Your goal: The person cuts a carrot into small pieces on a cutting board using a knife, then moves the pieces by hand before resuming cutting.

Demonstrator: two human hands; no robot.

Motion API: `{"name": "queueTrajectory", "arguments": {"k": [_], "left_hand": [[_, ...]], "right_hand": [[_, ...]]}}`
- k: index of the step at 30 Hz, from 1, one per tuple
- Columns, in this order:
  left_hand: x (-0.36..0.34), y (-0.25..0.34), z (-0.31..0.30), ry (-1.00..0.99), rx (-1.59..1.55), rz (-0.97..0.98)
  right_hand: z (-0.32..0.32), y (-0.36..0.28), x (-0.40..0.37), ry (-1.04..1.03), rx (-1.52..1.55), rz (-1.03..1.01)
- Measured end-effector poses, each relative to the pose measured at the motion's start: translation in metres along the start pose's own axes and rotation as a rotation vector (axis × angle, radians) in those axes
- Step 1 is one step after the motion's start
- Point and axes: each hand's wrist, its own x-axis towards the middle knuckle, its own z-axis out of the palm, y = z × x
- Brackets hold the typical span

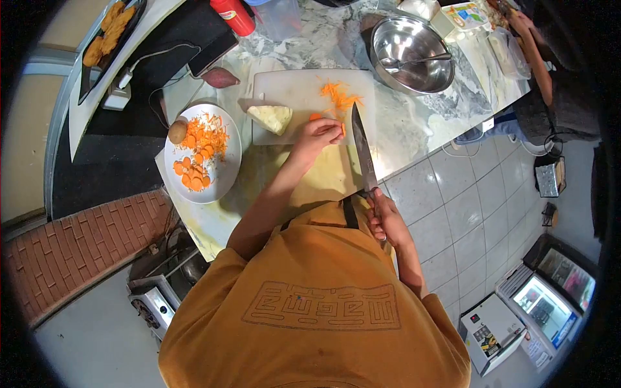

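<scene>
**Q:** What was being cut, and where was it?

**A:** A short carrot (315,117) stub lay on a white board (291,87), near the board's front edge. The left hand (317,134) was curled over it, fingertips pinning it down.

**Q:** And the other hand?

**A:** The right hand (386,218) was closed around the handle of a long knife (363,152). The blade pointed away from the body, just beside the left fingers, with its tip near the carrot.

**Q:** What surrounded that?

**A:** Orange shreds (337,96) sat behind the carrot, and a pale wedge (270,118) lay to its left on the board. A plate (223,174) of carrot slices stood left of the board, and a steel bowl (414,45) behind it to the right. All of it rested on a marble counter (414,123). Another person's arm (533,52) showed at the far right.

**Q:** What looked risky?

**A:** The stub was small and round, so it could probably roll under pressure. With the fingertips so close to the blade, a slip might bring the edge onto them.
</scene>
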Motion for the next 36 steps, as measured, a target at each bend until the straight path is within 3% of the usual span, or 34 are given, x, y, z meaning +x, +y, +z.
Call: {"name": "queueTrajectory", "arguments": {"k": [3, 7, 11, 13, 15, 18, 31, 36], "left_hand": [[0.000, -0.006, 0.001, 0.055, 0.263, 0.063], [-0.003, -0.013, 0.007, 0.052, 0.369, 0.142], [-0.015, -0.011, 0.016, 0.123, 0.502, 0.205], [-0.022, -0.003, 0.022, 0.139, 0.534, 0.228], [-0.030, 0.003, 0.027, 0.211, 1.014, 0.458], [-0.037, 0.001, 0.028, 0.170, 1.187, 0.620], [-0.042, -0.012, 0.021, 0.105, 1.411, 0.635], [-0.039, -0.015, 0.021, 0.137, 1.466, 0.724]], "right_hand": [[-0.008, 0.014, 0.013, 0.140, -0.231, -0.152], [-0.012, 0.029, 0.023, 0.338, -0.629, -0.408], [0.000, 0.019, 0.013, 0.360, -0.688, -0.359], [0.003, 0.018, 0.011, 0.409, -0.728, -0.440], [0.005, 0.018, 0.011, 0.424, -0.778, -0.446], [0.006, 0.017, 0.013, 0.455, -0.847, -0.475], [0.009, 0.021, 0.010, 0.469, -0.849, -0.490], [0.009, 0.024, 0.014, 0.488, -0.845, -0.521]]}}
